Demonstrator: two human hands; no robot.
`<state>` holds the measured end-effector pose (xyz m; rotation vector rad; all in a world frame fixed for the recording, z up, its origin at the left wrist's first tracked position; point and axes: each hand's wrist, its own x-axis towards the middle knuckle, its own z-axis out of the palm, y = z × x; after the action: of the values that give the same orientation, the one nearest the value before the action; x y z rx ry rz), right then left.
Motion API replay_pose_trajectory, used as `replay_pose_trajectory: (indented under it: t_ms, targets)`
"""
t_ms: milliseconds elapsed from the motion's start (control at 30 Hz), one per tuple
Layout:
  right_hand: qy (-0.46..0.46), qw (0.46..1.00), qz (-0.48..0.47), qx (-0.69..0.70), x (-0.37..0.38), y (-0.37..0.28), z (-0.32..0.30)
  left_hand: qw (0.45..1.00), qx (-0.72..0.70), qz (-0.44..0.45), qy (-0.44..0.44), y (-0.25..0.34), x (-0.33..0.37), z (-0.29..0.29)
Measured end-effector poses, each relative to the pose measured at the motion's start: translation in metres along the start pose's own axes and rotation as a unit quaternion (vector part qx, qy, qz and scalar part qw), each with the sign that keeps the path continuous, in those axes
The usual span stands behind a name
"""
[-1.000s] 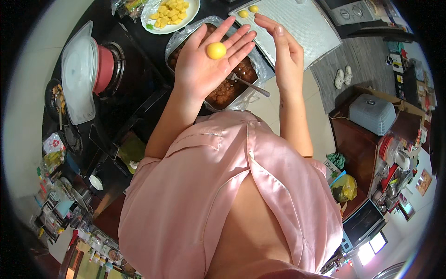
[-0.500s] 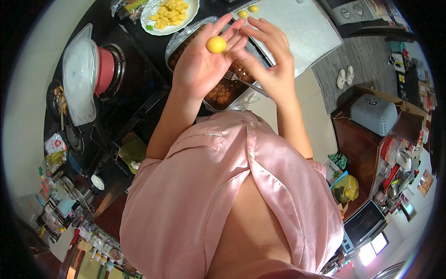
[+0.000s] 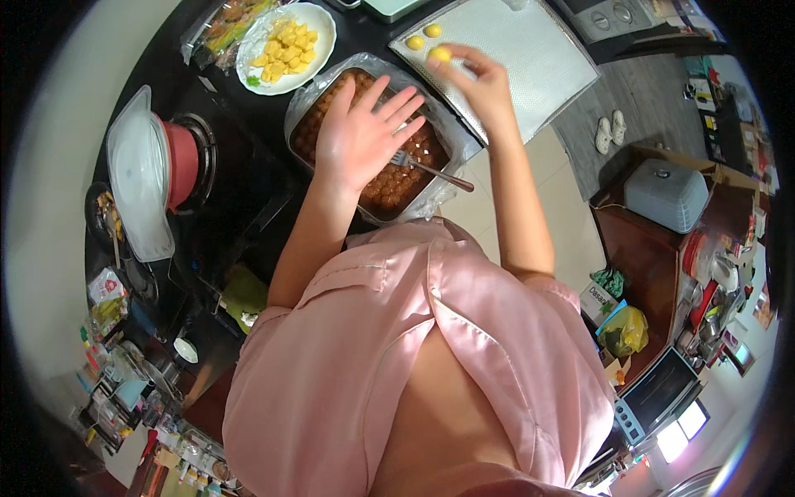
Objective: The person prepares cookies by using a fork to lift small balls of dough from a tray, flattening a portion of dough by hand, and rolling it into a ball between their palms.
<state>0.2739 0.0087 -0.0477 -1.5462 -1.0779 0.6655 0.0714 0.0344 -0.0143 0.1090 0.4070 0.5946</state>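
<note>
My right hand [image 3: 480, 83] pinches a small yellow ball [image 3: 440, 55] at the near left part of a white textured sheet on a tray [image 3: 522, 62]. Two similar yellow balls [image 3: 423, 36] rest on the sheet just beyond it. Over a plastic-lined rectangular tray [image 3: 454, 149] of brown balls [image 3: 396, 189], my left hand [image 3: 362, 137] is open, palm up, with its fingers spread and nothing in it. A fork [image 3: 443, 176] lies across that tray, its handle sticking out over the right rim. Part of the brown contents is hidden behind my left hand.
A white plate [image 3: 325, 66] with yellow pieces [image 3: 286, 51] stands at the far left, beside a packaged item [image 3: 224, 37]. Further left, a red pot [image 3: 184, 166] sits on a burner, near a large whitish lid [image 3: 137, 182]. White shoes [image 3: 611, 131] stand on the floor at right.
The yellow ball has passed from my left palm into my right fingers. My right hand has moved right, to the white sheet; my left hand is now empty and slightly lower.
</note>
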Motion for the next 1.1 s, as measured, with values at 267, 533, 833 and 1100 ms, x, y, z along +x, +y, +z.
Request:
replay_pose_trajectory:
  t_ms: [267, 533, 833, 1100]
  targets:
    - [0.048, 0.955, 0.056, -0.287, 0.121, 0.122, -0.028, 0.999, 0.027, 0.028, 0.029, 0.017, -0.02, -0.025]
    - [-0.007, 0.907, 0.002, -0.422, 0.136, 0.133, -0.014, 0.995, 0.005, 0.048, 0.09, 0.021, -0.025, -0.028]
    - [0.181, 0.955, -0.082, -0.22, 0.148, 0.148, -0.053, 0.993, 0.027, 0.068, 0.095, 0.024, -0.029, -0.031]
    - [0.153, 0.963, 0.207, 0.079, 0.197, 0.165, -0.123, 0.988, 0.024, 0.097, 0.12, 0.026, -0.041, -0.038]
